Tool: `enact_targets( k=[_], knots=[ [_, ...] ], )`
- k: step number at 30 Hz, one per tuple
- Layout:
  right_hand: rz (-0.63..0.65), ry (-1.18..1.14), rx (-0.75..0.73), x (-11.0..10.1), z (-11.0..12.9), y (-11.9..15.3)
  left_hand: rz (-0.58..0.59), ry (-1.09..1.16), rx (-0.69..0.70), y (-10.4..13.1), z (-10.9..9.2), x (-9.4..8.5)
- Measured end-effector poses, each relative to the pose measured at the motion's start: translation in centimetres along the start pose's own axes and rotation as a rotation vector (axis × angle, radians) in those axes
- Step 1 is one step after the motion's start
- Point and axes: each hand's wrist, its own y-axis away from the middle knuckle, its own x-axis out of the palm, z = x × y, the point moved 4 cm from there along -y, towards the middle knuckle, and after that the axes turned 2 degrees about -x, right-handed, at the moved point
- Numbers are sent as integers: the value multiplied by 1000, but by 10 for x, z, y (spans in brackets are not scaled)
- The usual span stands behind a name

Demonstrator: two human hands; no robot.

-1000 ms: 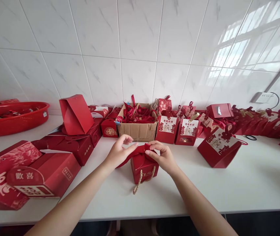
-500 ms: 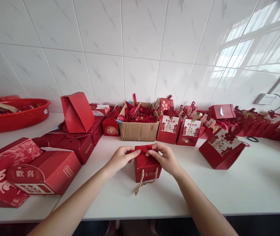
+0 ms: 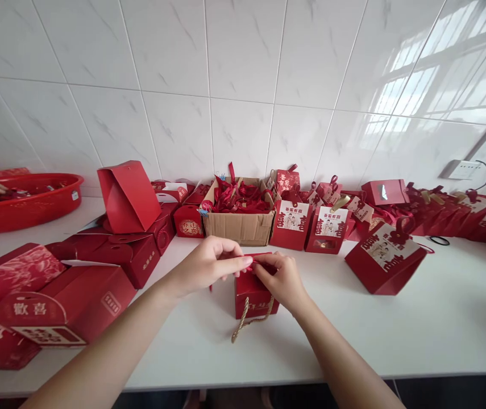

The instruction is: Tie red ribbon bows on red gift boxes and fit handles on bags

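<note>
A small red gift box (image 3: 256, 292) with gold lettering stands upright on the white table in front of me. Its gold rope handle (image 3: 246, 318) hangs down the front onto the tabletop. Above the box top, my left hand (image 3: 208, 264) pinches a red ribbon (image 3: 249, 268) between thumb and finger. My right hand (image 3: 280, 278) pinches the same ribbon close beside it, over the box's top right. A loose red end shows below my left hand. Fingers cover most of the ribbon and part of the box top.
Behind the box is a cardboard box (image 3: 239, 228) of red ribbons. Red gift boxes (image 3: 128, 253) crowd the left, and tagged ones (image 3: 290, 230) stand right of the carton. One tilted red box (image 3: 385, 258) sits apart. Far left, another person's hand reaches into a red basin (image 3: 21, 213).
My left hand has turned and moved over the box top, its fingertips now close to the right hand's. The view has shifted slightly, and the other person's hand has moved in the basin.
</note>
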Motion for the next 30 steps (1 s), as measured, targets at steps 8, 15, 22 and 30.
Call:
enact_targets(
  k=[8,15,22,30],
  knots=[
    [77,80,-183,4,7,2,60,246,135,-33,-11,9],
    [74,-122,-96,5,-1,-1,-116,-143,279,-33,34,-4],
    [35,-150,-55,7,-2,1,-197,5,356,-24,56,6],
    [5,-299,-39,10,-5,4,-111,150,297,-21,57,20]
  ],
)
